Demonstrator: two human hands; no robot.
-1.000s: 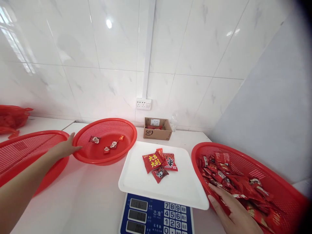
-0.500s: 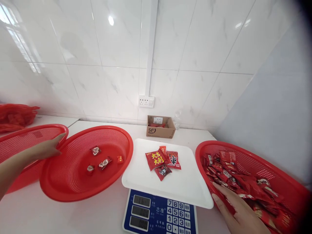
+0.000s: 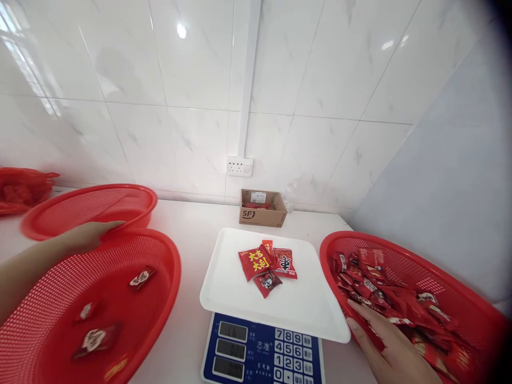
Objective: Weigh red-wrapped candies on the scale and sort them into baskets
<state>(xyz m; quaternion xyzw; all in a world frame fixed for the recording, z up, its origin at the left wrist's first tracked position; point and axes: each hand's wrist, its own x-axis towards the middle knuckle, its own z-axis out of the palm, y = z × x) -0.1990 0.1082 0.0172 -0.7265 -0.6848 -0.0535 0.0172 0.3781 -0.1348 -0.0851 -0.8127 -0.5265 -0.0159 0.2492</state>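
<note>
My left hand (image 3: 93, 234) is closed on the near rim of an oval red plastic basket (image 3: 150, 205) at the back left. Below that hand, a second red basket (image 3: 173, 277) holds a few small wrapped snacks (image 3: 96, 340). On the right, my right hand (image 3: 384, 341) grips the front left rim of a red basket (image 3: 424, 261) filled with red snack packets (image 3: 372, 288); part of its fingers is hidden. Between the baskets, several red packets (image 3: 256, 261) lie overlapping on the white tray (image 3: 232, 290) of a blue digital scale (image 3: 262, 346).
Behind the scale stands a small open cardboard box (image 3: 264, 215) with red packets inside and clear plastic (image 3: 291, 194) beside it. Red mesh bags (image 3: 24, 189) lie at the far left. A tiled wall with a socket (image 3: 240, 166) borders the white table (image 3: 192, 213).
My left hand has moved the outer left basket back and to the right. The basket with a few snacks has shifted left and closer to me. My right hand stays in place.
</note>
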